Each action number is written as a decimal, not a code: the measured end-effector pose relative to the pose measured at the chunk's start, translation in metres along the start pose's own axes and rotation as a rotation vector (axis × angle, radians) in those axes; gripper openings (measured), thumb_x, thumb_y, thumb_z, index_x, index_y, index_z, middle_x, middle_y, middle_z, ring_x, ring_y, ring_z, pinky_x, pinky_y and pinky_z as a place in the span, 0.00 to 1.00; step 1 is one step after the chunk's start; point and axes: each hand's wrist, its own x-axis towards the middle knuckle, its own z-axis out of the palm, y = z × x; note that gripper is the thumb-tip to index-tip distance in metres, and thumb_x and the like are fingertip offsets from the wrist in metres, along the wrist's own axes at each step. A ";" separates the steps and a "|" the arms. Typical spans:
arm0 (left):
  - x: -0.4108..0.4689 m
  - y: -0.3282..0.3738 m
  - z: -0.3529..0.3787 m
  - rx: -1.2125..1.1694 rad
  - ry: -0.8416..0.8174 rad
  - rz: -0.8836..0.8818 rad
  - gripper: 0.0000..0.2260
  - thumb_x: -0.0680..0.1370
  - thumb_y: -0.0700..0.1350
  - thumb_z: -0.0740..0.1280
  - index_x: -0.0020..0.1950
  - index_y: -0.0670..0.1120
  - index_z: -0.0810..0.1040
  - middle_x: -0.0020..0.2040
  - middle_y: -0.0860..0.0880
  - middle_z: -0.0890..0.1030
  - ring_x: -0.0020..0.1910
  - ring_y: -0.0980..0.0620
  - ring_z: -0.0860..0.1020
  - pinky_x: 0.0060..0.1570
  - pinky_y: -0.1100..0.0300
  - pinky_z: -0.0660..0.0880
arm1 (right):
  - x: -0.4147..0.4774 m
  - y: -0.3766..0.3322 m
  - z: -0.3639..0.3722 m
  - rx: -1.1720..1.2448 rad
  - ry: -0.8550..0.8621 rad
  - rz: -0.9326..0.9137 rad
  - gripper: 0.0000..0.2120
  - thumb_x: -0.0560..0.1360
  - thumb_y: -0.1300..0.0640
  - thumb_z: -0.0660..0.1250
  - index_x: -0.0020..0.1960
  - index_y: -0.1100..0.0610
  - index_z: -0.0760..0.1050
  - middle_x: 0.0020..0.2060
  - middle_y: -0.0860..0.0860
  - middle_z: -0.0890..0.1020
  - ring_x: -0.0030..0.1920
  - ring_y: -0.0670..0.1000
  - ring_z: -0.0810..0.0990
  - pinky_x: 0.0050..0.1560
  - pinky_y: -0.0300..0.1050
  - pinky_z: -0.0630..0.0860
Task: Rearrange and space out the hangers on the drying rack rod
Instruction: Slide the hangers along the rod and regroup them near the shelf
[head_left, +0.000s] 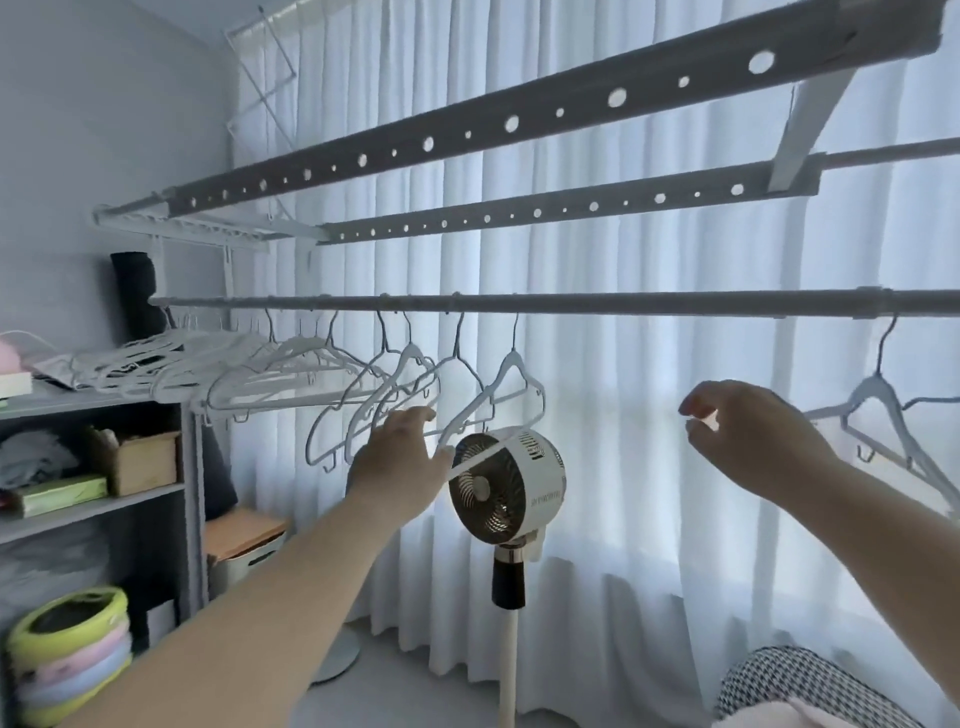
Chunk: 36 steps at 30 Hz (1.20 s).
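White plastic hangers (270, 371) crowded the left stretch of the grey metal rod (571, 304) of the drying rack, their wire hooks nearly touching near the wall and loosening only slightly toward the middle. The person's left hand (400, 457) was at the end hanger (511, 374) of that bunch, its fingers (418, 415) curled round the hanger's lower shoulder tip, apparently to steer it along the rod into the bare span to the right. The grip low on the frame looked chosen for reach, since the rod ran above shoulder height.

The right hand (748, 436) hovered in open air below the rod, holding nothing, its fingers (693, 402) loosely bent with thumb and forefinger parted. It sat just beside a lone hanger (878, 405) hung well apart from the rest, which suggested the spacing was being worked from that end.

The hangers were slim, with notched shoulders and small hooks under each arm. Above them ran two flat perforated rails (519, 122), and behind hung a sheer pleated curtain (649, 364). A round-headed pedestal fan (506, 486) stood below the gap, and a shelf unit (93, 506) filled the left wall. Most of the bunch appeared yet to be spread.
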 end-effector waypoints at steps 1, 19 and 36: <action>0.005 -0.003 0.002 -0.010 -0.034 0.000 0.22 0.77 0.48 0.61 0.70 0.45 0.63 0.70 0.45 0.67 0.68 0.45 0.67 0.65 0.51 0.66 | 0.004 -0.004 0.004 -0.011 -0.003 0.007 0.14 0.77 0.60 0.58 0.61 0.58 0.73 0.60 0.53 0.77 0.63 0.54 0.71 0.57 0.44 0.68; 0.083 -0.013 0.047 -0.108 -0.047 0.069 0.09 0.80 0.45 0.55 0.49 0.45 0.73 0.40 0.48 0.81 0.41 0.47 0.78 0.41 0.56 0.72 | 0.141 -0.006 0.029 -0.303 0.293 -0.057 0.22 0.77 0.59 0.58 0.70 0.57 0.63 0.71 0.55 0.64 0.72 0.56 0.57 0.71 0.49 0.48; 0.107 -0.011 0.065 -0.424 -0.235 0.101 0.12 0.79 0.44 0.58 0.36 0.50 0.73 0.31 0.52 0.80 0.19 0.60 0.75 0.21 0.72 0.67 | 0.130 0.012 0.063 -0.254 0.470 -0.389 0.13 0.67 0.65 0.66 0.52 0.65 0.77 0.51 0.62 0.80 0.55 0.59 0.74 0.53 0.52 0.74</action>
